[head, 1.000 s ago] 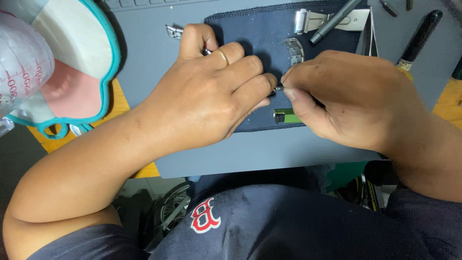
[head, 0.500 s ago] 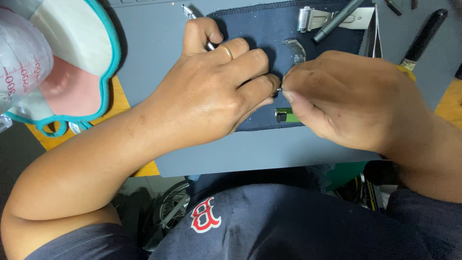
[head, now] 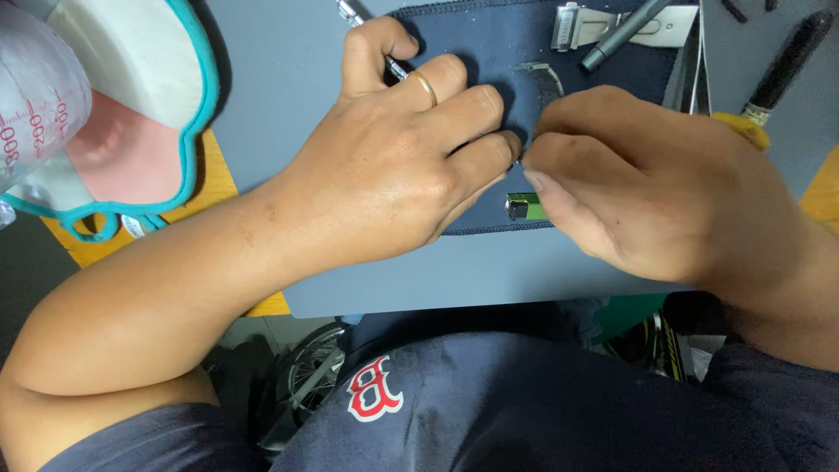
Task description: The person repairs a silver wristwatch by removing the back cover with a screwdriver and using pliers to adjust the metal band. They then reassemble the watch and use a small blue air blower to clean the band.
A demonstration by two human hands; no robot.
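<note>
Both hands stay almost in the same place as before. Left hand (head: 411, 166) grasps a thin metal tool (head: 354, 13); the right hand (head: 647, 183) pinches a tiny part, too small to identify, over the navy cloth (head: 489, 35). Just below lies a small green piece (head: 520, 206). At far left stands a clear measuring cup (head: 35, 96) with red marks.

Left hand (head: 411, 166): palm down, fingers curled under, thumb stretched up and away, a ring on one finger.
Right hand (head: 638, 183): palm down, fingers bunched in a pinch.
Contact: the two hands' fingertips meet at the centre.
Forearms: both bare, angling in from the lower corners.
</note>
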